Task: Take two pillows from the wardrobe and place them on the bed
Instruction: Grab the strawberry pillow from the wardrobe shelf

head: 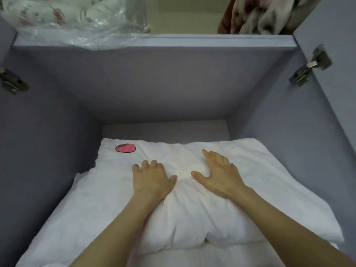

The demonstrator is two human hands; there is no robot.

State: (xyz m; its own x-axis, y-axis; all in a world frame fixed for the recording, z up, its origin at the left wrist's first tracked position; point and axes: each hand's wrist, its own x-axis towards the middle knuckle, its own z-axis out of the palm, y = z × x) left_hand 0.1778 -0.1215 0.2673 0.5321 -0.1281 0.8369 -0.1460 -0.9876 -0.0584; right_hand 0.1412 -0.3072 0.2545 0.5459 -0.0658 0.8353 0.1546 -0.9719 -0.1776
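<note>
Both forearms reach straight into the wardrobe [57,116] compartment. Left hand [152,180] lies palm down on the top pillow [260,189], fingers bent at the knuckles, tips dug into the fabric. Right hand [217,174] lies flat beside it, fingers spread, thumb out. Neither grips anything. Top pillow lies on what looks like a second pillow [81,218], edges blurry. Pink mark [125,148] at its far left corner.

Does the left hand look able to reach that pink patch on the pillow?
Probably yes. The left hand already rests on the top pillow, and the pink patch lies just beyond its fingertips toward the back left corner, with only bare white fabric between them.
</note>
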